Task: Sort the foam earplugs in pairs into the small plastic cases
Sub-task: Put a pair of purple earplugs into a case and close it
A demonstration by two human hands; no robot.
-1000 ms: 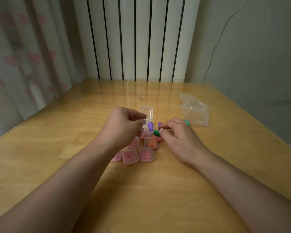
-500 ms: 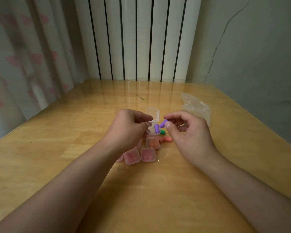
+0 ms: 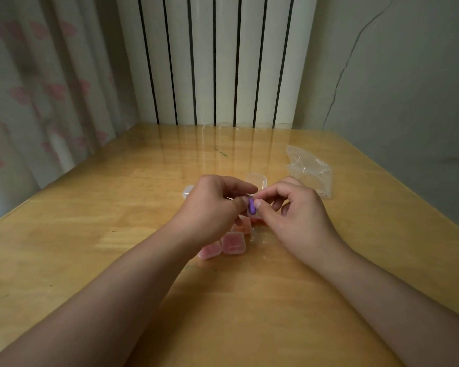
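- Head view, far left: a curtain with pink hearts hangs beside the wooden table.
- A small clear case shows just behind the left hand, partly hidden by it.
- The left hand has its fingers curled. The thumb and forefinger seem to steady a case that I can hardly see, so what exactly it holds I cannot tell for sure.
- Below this hand lie closed pink cases, touching one another, with pink earplugs inside.
- Between the two hands is the purple earplug, upright, at the fingertips of both hands.
- An open clear lid stands just behind the fingers.
- The right hand pinches the purple earplug with thumb and forefinger; the other fingers are curled loosely.
- On the right, a clear plastic bag lies on the table, well apart from the cases.
- I judge the earplug is very light and soft; it will squash and spring back, so it is better to take it at the middle with a gentle pinch.
- The cases look thin, smooth and slippery; holding them by the side walls seems safest.
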